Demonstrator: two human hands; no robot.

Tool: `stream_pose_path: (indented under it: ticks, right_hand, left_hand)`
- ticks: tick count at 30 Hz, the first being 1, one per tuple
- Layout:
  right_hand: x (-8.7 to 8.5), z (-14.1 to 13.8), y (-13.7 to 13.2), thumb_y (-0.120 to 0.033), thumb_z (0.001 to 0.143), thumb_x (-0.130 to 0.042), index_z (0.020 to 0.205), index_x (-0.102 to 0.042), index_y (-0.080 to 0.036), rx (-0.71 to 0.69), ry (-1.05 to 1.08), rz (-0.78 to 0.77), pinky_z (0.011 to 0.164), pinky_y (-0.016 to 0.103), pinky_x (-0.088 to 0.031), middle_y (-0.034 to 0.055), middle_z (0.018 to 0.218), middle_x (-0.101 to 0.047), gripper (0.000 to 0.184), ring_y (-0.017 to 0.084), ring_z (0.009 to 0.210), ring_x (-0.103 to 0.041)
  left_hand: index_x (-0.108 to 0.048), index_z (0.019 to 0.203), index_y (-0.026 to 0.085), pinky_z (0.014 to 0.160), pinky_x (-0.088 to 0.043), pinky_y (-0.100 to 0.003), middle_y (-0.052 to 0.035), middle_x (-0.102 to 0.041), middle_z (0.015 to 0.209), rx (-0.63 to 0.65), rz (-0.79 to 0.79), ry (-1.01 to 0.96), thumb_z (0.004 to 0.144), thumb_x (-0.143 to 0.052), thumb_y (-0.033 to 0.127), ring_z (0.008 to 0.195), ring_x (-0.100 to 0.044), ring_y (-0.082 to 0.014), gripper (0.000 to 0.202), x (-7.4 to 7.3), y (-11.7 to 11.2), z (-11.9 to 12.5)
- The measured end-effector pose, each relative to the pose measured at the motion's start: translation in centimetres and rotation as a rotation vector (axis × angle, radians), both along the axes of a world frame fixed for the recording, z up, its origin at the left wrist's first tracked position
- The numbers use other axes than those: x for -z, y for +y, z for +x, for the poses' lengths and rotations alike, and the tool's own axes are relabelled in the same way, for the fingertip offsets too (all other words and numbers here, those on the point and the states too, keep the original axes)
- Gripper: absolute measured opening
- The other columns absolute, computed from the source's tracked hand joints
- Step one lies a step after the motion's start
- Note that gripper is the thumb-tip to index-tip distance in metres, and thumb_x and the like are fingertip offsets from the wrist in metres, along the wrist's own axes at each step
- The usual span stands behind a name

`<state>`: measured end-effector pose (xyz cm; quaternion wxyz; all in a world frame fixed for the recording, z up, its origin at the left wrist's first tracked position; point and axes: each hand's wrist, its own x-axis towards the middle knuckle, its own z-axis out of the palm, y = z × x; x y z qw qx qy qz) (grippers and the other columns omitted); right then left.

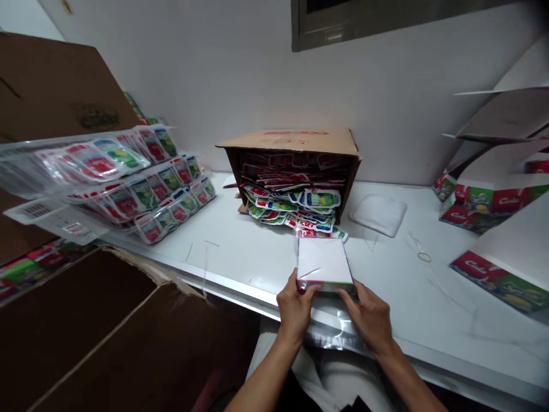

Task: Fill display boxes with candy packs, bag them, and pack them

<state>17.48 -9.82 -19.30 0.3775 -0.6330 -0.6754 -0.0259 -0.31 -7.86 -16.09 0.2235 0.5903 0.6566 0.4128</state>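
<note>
A small carton (323, 260) with a plain white upper face and coloured edges lies at the front of the white table. My left hand (295, 303) grips its near left corner, and my right hand (369, 312) grips the near right corner. Both thumbs press on its near side; some fingers are hidden behind it. Clear plastic film (337, 332) hangs from beneath the carton over the table edge. Just beyond stands a brown cardboard box (291, 139) on its side, its open mouth full of red and green printed sachets (319, 198).
Clear-wrapped packs of printed pouches (158, 183) are stacked at the left, by a large open cardboard box (107, 309). White-topped printed cartons (506, 280) stand at the right. A stack of clear plastic sheets (380, 214) and a tan ring (424, 257) lie on the table (244, 257).
</note>
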Motion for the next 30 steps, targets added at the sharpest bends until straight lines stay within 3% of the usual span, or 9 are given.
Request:
stream_pose_path:
  ticks: [3, 8, 13, 18, 20, 23, 26, 30]
  right_hand:
    - [-0.1, -0.1, -0.1, -0.056, 0.095, -0.041, 0.110, -0.064, -0.013, 0.042, 0.043, -0.007, 0.068, 0.030, -0.049, 0.0086, 0.086, -0.073, 0.052, 0.022, 0.073, -0.069]
    - [0.1, 0.4, -0.4, -0.062, 0.091, -0.042, 0.113, -0.063, -0.012, 0.053, 0.047, -0.014, 0.067, 0.030, -0.048, 0.0099, 0.092, -0.073, 0.058, 0.022, 0.073, -0.067]
    - [0.0, -0.2, -0.8, -0.060, 0.091, -0.047, 0.109, -0.065, -0.014, 0.067, -0.003, 0.007, 0.063, 0.029, -0.045, 0.0070, 0.086, -0.073, 0.052, 0.019, 0.066, -0.065]
    - [-0.3, -0.8, -0.9, -0.060, 0.091, -0.047, 0.103, -0.065, -0.015, 0.104, -0.020, -0.062, 0.063, 0.029, -0.044, 0.0070, 0.079, -0.070, 0.049, 0.021, 0.070, -0.066]
    - [-1.1, -0.5, -1.2, -0.064, 0.088, -0.046, 0.105, -0.063, -0.017, 0.079, -0.037, -0.121, 0.064, 0.031, -0.045, 0.0079, 0.083, -0.071, 0.053, 0.023, 0.074, -0.066]
    - [-3.2, -0.2, -2.3, -0.065, 0.086, -0.050, 0.117, -0.059, -0.017, 0.035, -0.064, -0.103, 0.072, 0.037, -0.047, 0.0120, 0.099, -0.070, 0.058, 0.028, 0.087, -0.064]
    - [-5.5, -1.4, -4.0, -0.049, 0.092, -0.052, 0.114, -0.060, -0.018, -0.129, 0.043, -0.053, 0.081, 0.038, -0.047, 0.0117, 0.104, -0.069, 0.038, 0.027, 0.092, -0.063]
    - [-6.3, -5.2, -5.2, -0.036, 0.096, -0.046, 0.100, -0.064, -0.022, -0.513, 0.250, -0.281, 0.075, 0.033, -0.051, 0.0066, 0.094, -0.068, 0.023, 0.021, 0.085, -0.063]
  left_hand:
    - [-0.055, 0.131, 0.016, 0.077, -0.057, -0.033, -0.0068, -0.075, 0.095, 0.045, 0.033, 0.042, 0.077, -0.071, 0.039, 0.076, -0.071, -0.0210, 0.060, -0.1, 0.2, -0.6]
    - [-0.049, 0.137, 0.016, 0.086, -0.056, -0.032, -0.0110, -0.068, 0.122, 0.297, 0.070, 0.098, 0.087, -0.058, 0.029, 0.100, -0.070, -0.0219, 0.052, 0.0, -0.4, -2.8]
    - [-0.052, 0.134, 0.018, 0.084, -0.056, -0.034, -0.0107, -0.071, 0.116, 0.188, 0.046, 0.162, 0.091, -0.051, 0.031, 0.093, -0.071, -0.0234, 0.045, 0.0, -1.3, -3.1]
    - [-0.052, 0.135, 0.020, 0.086, -0.053, -0.034, -0.0103, -0.071, 0.115, 0.138, -0.060, 0.090, 0.087, -0.055, 0.030, 0.094, -0.071, -0.0249, 0.049, -1.0, -1.9, -3.5]
    - [-0.056, 0.132, 0.020, 0.084, -0.052, -0.035, -0.0109, -0.073, 0.110, 0.126, -0.142, 0.107, 0.084, -0.057, 0.027, 0.089, -0.071, -0.0257, 0.049, -1.6, -2.6, -4.2]
    - [-0.071, 0.109, 0.019, 0.082, -0.050, -0.035, -0.0093, -0.076, 0.091, 0.104, -0.266, 0.024, 0.082, -0.057, 0.029, 0.084, -0.071, -0.0262, 0.032, -2.3, -4.1, -5.5]
    - [-0.076, 0.086, 0.018, 0.078, -0.051, -0.032, -0.0073, -0.075, 0.080, 0.075, -0.375, -0.227, 0.079, -0.061, 0.034, 0.082, -0.069, -0.0253, 0.023, -2.5, -5.4, -6.3]
    - [-0.073, 0.074, 0.012, 0.061, -0.053, -0.028, -0.0082, -0.073, 0.071, 0.093, -0.528, -0.485, 0.078, -0.060, 0.039, 0.066, -0.069, -0.0209, 0.030, -2.3, -6.0, -6.7]
